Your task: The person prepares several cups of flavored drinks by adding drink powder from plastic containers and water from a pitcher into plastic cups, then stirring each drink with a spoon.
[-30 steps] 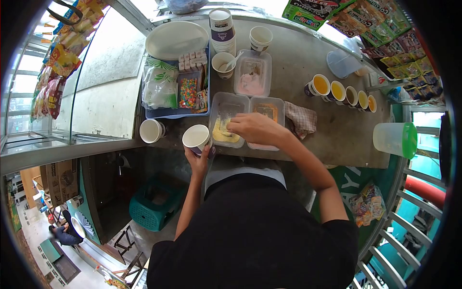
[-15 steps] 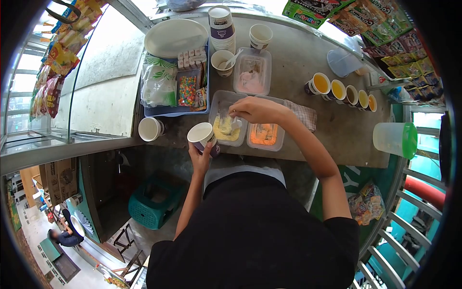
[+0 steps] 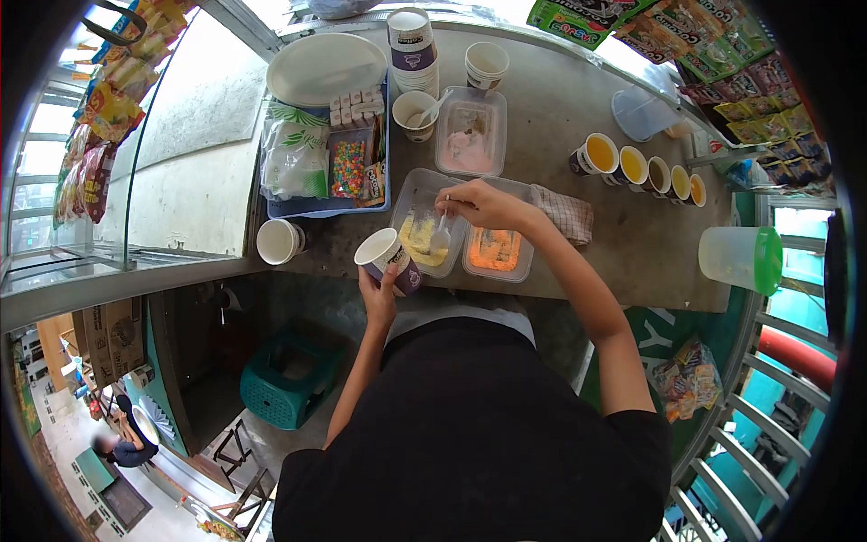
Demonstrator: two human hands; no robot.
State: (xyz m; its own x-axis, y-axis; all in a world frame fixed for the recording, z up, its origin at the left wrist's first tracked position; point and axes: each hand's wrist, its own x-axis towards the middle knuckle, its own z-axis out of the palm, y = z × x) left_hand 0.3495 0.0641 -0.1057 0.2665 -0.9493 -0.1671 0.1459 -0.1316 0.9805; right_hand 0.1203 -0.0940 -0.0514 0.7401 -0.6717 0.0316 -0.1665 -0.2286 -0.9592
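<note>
My left hand (image 3: 379,291) is wrapped round a paper cup (image 3: 404,275) with a purple band, tilted a little, at the counter's front edge. Just right of it is a clear tub of yellow powder (image 3: 418,244). My right hand (image 3: 477,204), above this tub, pinches the handle of a clear plastic spoon (image 3: 442,237), whose bowl is at the powder. A tub of orange powder (image 3: 494,250) stands beside it, partly under my right wrist. Behind them is a tub of pink powder (image 3: 471,149), and near that a cup with a white spoon (image 3: 416,116).
Left, a blue tray (image 3: 327,211) holds bags and colored candies, near an empty cup (image 3: 276,242). Stacked cups (image 3: 413,59) stand behind. Several filled cups (image 3: 600,155), a checked cloth (image 3: 564,215) and a green-lidded container (image 3: 736,259) are right. A person (image 3: 131,444) is far lower left.
My right hand has lifted slightly and moved right, and the spoon now stands more upright over the yellow powder. The cup in my left hand has tilted a little more.
</note>
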